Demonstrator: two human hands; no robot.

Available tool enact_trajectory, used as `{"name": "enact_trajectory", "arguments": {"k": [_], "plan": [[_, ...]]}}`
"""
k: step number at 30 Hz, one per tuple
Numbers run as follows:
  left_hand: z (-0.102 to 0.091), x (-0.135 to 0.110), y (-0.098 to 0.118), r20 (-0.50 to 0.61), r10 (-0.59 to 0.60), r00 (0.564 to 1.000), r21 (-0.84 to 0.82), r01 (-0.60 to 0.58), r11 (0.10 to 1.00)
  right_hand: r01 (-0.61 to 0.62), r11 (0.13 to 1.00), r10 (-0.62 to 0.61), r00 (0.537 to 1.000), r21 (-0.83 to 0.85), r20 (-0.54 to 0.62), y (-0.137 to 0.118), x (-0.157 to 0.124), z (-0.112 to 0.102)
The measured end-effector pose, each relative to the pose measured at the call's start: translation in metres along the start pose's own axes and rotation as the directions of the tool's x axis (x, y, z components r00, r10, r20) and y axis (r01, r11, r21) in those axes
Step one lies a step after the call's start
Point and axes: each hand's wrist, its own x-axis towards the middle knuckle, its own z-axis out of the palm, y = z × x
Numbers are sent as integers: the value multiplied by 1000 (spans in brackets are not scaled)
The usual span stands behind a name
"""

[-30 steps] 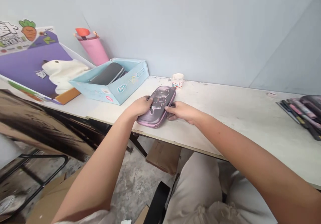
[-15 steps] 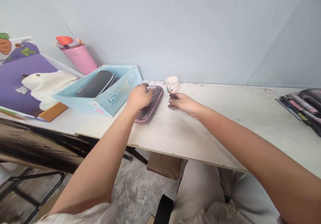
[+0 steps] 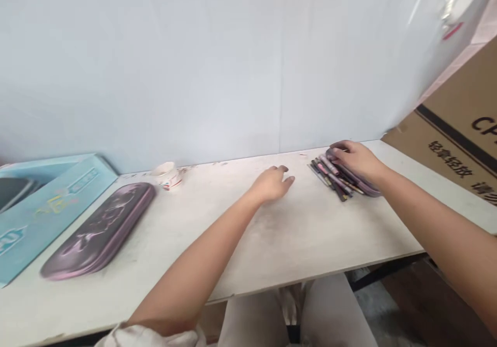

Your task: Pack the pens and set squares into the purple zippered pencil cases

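My right hand (image 3: pixel 357 160) is over a dark pencil case (image 3: pixel 367 184) on the right of the table, its thumb and fingers curled round the far end. Against that case lie several pens and markers (image 3: pixel 330 176), black, grey and pink. My left hand (image 3: pixel 272 183) hovers over the middle of the table with fingers apart and nothing in it. A second pencil case (image 3: pixel 103 228), dark with a shiny raised pattern and pink-purple edge, rests closed on the left. Behind it stands a white paper cup (image 3: pixel 167 175) with a coloured print.
A light blue box (image 3: pixel 58 202) holding a dark case (image 3: pixel 15 191) stands at the far left. On the right is a large brown carton (image 3: pixel 454 134) with black print. A pale wall (image 3: pixel 217 67) runs along the back of the white table (image 3: pixel 295 248).
The view has swung right. My left hand has left the patterned pencil case and opened over the table. My right hand has moved from beside the cup to the pencil case by the pens.
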Motion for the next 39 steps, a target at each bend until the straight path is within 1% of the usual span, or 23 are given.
{"name": "enact_trajectory", "arguments": {"k": [2, 3, 5, 6, 8, 10, 12, 14, 16, 18, 23, 26, 28, 31, 34, 35, 36, 37, 38, 39], "plan": [[24, 20, 34, 22, 61, 998, -49, -59, 997, -34, 986, 22, 997, -164, -73, 32, 4, -32], [36, 29, 50, 28, 89, 996, -77, -87, 993, -52, 967, 31, 996, -249, -88, 48, 4, -44], [60, 46, 78, 47, 100, 994, -123, -94, 988, -67, 925, 33, 995, -374, -98, 76, 3, -55], [71, 53, 90, 49, 97, 994, -138, -89, 986, -69, 914, 38, 996, -400, -85, 89, 2, -56], [91, 69, 106, 54, 58, 997, -167, -48, 985, -67, 917, 55, 998, -393, -41, 109, -1, -51], [105, 84, 114, 54, -7, 999, -195, 17, 981, -60, 920, 67, 998, -386, 5, 119, -2, -42], [113, 97, 115, 35, -79, 996, -208, 85, 974, -78, 916, 97, 995, -394, 29, 117, -1, -31], [116, 106, 110, 0, -137, 991, -208, 134, 969, -136, 892, 166, 985, -430, 34, 104, 0, -19], [115, 110, 100, -40, -176, 984, -202, 164, 966, -201, 857, 250, 967, -474, 42, 85, 1, -7], [111, 108, 87, -82, -204, 976, -184, 186, 965, -233, 841, 287, 957, -489, 39, 63, -1, 6], [98, 87, 47, -171, -231, 958, -135, 209, 968, -226, 841, 276, 961, -491, 30, 19, -12, 45], [88, 72, 25, -176, -253, 951, -132, 232, 964, -201, 853, 256, 965, -481, 51, 0, -19, 65], [80, 63, 12, -165, -288, 943, -146, 265, 953, -180, 867, 244, 966, -465, 82, -11, -23, 74], [67, 49, -3, -132, -374, 918, -191, 347, 918, -156, 895, 223, 968, -418, 115, -24, -29, 84], [52, 35, -13, -99, -451, 887, -266, 413, 871, -144, 937, 188, 976, -320, 112, -32, -35, 90], [46, 30, -14, -94, -448, 889, -313, 400, 861, -133, 954, 165, 981, -268, 99, -35, -38, 92], [40, 26, -14, -96, -413, 906, -382, 349, 856, -116, 971, 134, 988, -207, 73, -37, -40, 93], [33, 22, -13, -110, -346, 932, -470, 258, 844, -92, 986, 97, 995, -138, 31, -40, -42, 95], [27, 18, -11, -137, -259, 956, -564, 139, 814, -55, 996, 54, 998, -65, -31, -43, -44, 96], [19, 15, -8, -176, -169, 970, -650, 14, 760, -5, 1000, 5, 994, 5, -105, -46, -46, 97]]}}
